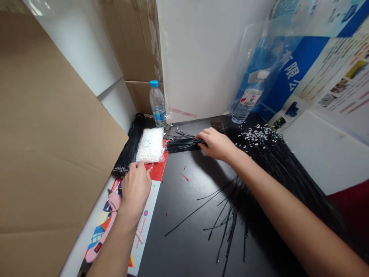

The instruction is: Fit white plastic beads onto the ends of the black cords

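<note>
A: What do we have, biggest first?

B: A cardboard sheet [52, 134] closes off our left side, and a printed poster [323, 65] covers the wall on our right. The black surface [184, 238] runs between them, with a great mass of black strands [276, 181] spread across its right side, under our right arm.

A: And the smaller things?

B: A second bundle [129, 148] lies along the left edge, just beside a bag of white pellets [150, 145]. Two water bottles [157, 104] stand behind, and white crumbs [259, 134] are scattered over the strands.

A: Where are our grips?

B: Our right grip [216, 144] is clamped on a short bundle [181, 142], which reaches left over the surface toward the bag. Our left grip [135, 188] sits curled on a printed sheet [148, 215], at the near end of the second bundle. We cannot tell whether it holds anything.

A: What step are we in, and what does it call for?

B: We judge that we are handling that short bundle. Its loose ends splay, so it calls for a firm, closed hold.
</note>
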Available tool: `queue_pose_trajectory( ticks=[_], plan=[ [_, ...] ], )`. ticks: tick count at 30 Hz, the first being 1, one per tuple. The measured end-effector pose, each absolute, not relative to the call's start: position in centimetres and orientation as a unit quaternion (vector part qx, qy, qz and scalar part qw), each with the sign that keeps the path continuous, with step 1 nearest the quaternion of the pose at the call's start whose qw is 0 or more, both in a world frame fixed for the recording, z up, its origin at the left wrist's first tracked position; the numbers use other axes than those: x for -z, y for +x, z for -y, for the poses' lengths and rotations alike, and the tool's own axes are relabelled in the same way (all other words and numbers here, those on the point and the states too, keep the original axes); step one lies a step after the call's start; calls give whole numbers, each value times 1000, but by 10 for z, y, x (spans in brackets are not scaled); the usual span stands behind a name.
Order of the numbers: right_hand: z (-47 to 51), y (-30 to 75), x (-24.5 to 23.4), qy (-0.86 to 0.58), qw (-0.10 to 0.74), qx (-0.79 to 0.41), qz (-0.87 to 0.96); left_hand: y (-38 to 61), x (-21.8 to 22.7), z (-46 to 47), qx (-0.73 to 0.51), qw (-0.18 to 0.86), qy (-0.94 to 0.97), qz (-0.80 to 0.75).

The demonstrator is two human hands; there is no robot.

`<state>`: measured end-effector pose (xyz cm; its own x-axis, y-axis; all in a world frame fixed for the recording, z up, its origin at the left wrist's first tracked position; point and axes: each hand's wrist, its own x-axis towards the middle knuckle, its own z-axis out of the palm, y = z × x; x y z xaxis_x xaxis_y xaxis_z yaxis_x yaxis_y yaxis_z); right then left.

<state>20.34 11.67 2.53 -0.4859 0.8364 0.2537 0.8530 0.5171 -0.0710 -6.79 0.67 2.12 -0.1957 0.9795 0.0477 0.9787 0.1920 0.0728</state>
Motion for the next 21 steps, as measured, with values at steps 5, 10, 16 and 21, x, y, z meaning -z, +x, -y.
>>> queue_pose_trajectory(
  ticks=[5,10,16,21],
  plan=[
    [-119,164,-15,-459,88,35,883,-68,-22,-8,-42,16,633,-773],
    [-115,167,-12,-473,90,48,875,-72,-23,-11,-35,14,630,-775],
    [-103,166,-8,-476,134,38,868,-71,-25,-10,-5,14,627,-779],
    [-99,143,-10,-419,138,44,896,-67,-30,-7,3,23,623,-782]
  ],
)
